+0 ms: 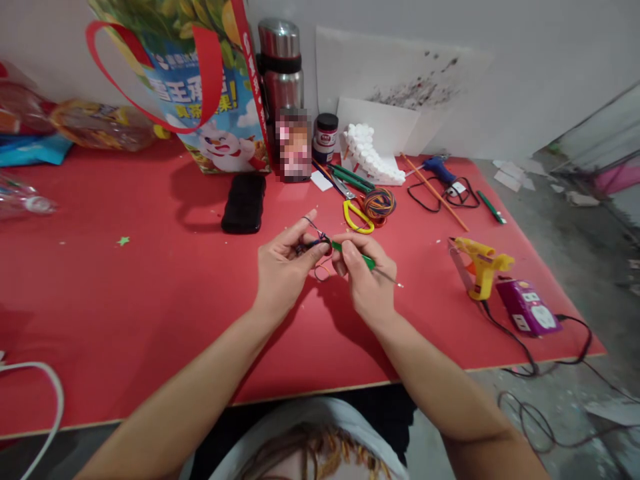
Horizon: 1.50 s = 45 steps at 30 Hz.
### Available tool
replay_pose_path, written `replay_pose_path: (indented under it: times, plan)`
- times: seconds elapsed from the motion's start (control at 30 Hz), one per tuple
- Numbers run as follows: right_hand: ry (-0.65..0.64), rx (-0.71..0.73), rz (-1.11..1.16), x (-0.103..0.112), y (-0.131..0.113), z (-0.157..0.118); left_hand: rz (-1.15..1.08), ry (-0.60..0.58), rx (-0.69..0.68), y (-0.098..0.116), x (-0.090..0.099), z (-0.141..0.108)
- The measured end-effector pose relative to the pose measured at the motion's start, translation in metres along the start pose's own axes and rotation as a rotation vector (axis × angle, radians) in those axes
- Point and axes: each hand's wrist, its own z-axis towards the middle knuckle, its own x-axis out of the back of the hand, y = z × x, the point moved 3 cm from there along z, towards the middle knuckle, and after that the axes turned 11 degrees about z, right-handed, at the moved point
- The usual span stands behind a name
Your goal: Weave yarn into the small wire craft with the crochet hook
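My left hand [284,267] pinches a small dark piece of crochet [326,247] between thumb and fingers, and a strand of yarn [309,224] runs up over its raised index finger. In my right hand [369,283], closed like a pen grip, is a green-handled crochet hook [369,262]. Its working tip meets the crochet piece, while the metal other end sticks out to the lower right. A thin loop of yarn hangs below the piece. Beyond my hands lies a coil of multicoloured yarn [380,205], beside yellow-handled scissors [358,219]. Fingers partly cover the crochet piece.
On the red table [150,293] are a black phone [244,203], a printed bag [220,107], a steel flask [283,73] and a dark jar [325,139]. At right are a yellow glue gun [483,263], a purple power strip [529,308], cords and a blue glue gun [440,169].
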Motion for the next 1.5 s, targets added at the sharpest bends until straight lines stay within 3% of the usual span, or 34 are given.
replay_pose_path:
  times: [0.17,0.4,1.0,1.5]
  plan:
    - [0.011,0.168,-0.269,-0.004,-0.004,-0.009,-0.143,-0.041,0.088,-0.001,-0.008,-0.001]
    - [-0.128,-0.085,0.168,0.009,0.004,0.011,-0.236,-0.23,0.23,0.008,0.001,0.008]
    - [-0.153,0.011,-0.016,0.021,-0.027,0.016,-0.148,-0.312,0.233,0.023,0.014,0.011]
    - [-0.28,0.033,-0.115,0.026,-0.049,0.02,-0.013,-0.486,0.231,0.025,0.022,0.009]
